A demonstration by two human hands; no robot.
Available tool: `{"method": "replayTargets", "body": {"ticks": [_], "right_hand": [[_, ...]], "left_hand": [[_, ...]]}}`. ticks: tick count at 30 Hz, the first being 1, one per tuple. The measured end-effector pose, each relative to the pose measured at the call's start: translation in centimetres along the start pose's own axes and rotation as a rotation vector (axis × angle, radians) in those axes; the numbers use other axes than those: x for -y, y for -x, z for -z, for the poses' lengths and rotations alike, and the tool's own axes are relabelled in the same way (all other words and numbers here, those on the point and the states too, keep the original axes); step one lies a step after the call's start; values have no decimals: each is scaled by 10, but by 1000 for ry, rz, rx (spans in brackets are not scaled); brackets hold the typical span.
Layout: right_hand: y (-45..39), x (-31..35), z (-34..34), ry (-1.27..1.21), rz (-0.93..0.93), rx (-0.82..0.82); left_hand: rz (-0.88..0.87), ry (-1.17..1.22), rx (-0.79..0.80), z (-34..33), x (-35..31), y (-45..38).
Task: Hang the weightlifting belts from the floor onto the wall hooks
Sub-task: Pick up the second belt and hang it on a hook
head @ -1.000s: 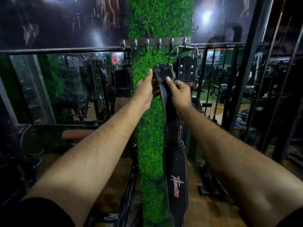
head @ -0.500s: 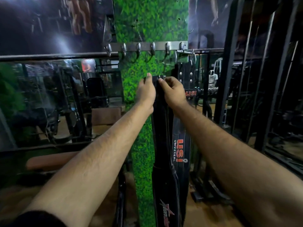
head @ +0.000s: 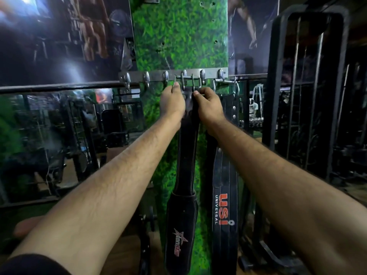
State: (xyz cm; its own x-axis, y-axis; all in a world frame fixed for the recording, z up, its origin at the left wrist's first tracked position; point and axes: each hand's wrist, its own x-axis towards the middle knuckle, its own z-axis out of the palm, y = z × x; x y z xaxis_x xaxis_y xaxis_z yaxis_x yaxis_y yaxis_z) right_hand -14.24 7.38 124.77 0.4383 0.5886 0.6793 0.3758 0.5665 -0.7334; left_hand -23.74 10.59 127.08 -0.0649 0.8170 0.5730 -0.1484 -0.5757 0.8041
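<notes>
A black belt with a red star logo (head: 182,215) hangs straight down the green pillar. Its metal buckle (head: 187,82) is up at the steel hook rail (head: 172,75), level with the middle hooks. My left hand (head: 171,103) pinches the buckle's left side. My right hand (head: 208,105) grips the belt's top just under the buckle on the right. A second black belt marked USI (head: 223,195) hangs from the rail's right end hook by its own buckle (head: 225,82).
The grass-covered pillar (head: 178,36) stands between a mirror wall (head: 59,135) on the left and a black metal rack (head: 297,96) on the right. Several bare hooks (head: 146,78) remain on the rail's left part. A padded bench (head: 25,225) sits low left.
Both hands have raised the star belt's top from chest height up to the hook rail. The buckle now sits at the middle hooks. The view has moved closer to the pillar.
</notes>
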Motion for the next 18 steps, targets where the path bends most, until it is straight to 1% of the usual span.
{"method": "replayTargets", "body": {"ticks": [4, 9, 11, 13, 15, 18], "right_hand": [[-20, 2, -4, -24, 2, 14], [-36, -13, -14, -32, -98, 45], [-35, -29, -17, -25, -117, 59], [-30, -44, -19, -14, -119, 49], [-21, -56, -20, 19, -95, 22], [13, -81, -18, 48, -22, 57]], "left_hand": [[-14, 13, -27, -10, 0, -22], [99, 30, -59, -16, 14, -42], [113, -30, -30, -12, 31, -40], [92, -19, 27, -7, 48, -33], [24, 15, 86, -3, 57, -18], [-71, -24, 178, 7, 80, 9]]}}
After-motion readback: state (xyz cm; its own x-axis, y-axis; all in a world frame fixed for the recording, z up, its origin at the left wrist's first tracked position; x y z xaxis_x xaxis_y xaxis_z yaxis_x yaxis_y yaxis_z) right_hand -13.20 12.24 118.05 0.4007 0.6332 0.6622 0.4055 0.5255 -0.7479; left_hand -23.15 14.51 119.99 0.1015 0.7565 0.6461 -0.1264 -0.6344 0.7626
